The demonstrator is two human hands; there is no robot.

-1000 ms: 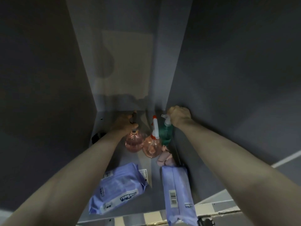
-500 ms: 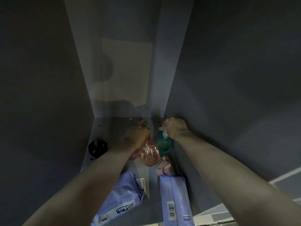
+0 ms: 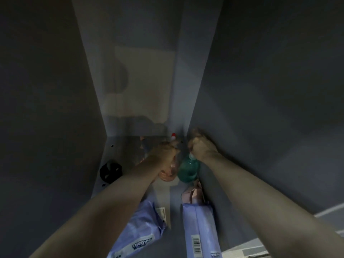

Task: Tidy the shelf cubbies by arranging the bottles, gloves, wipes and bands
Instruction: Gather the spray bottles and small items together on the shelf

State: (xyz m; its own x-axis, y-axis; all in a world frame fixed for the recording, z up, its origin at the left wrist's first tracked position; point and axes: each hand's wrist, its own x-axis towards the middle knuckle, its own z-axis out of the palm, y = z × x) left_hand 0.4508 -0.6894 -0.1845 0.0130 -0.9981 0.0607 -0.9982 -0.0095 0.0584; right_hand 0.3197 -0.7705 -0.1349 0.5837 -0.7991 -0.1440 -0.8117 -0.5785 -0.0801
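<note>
Left hand [image 3: 163, 152] clenched round clear pink round-bellied spray bottle [image 3: 168, 172]; right hand [image 3: 202, 148] gripped translucent green spray bottle [image 3: 188, 171] at neck, presumably to line both against grey cubby wall [image 3: 260, 108].

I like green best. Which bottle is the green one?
The green bottle under the right hand, beside the right wall. The bottle in the left hand is pink.

I see two spray bottles standing side by side at the back of the cubby [image 3: 130, 146], one [image 3: 168, 173] left of the other [image 3: 188, 171]. Gloves [image 3: 191, 195] lie just before the right bottle, against the right wall. Two wipes packs lie nearer me, one left [image 3: 139, 231], one right [image 3: 200, 228]. The bands [image 3: 110, 171] sit by the left wall.
</note>
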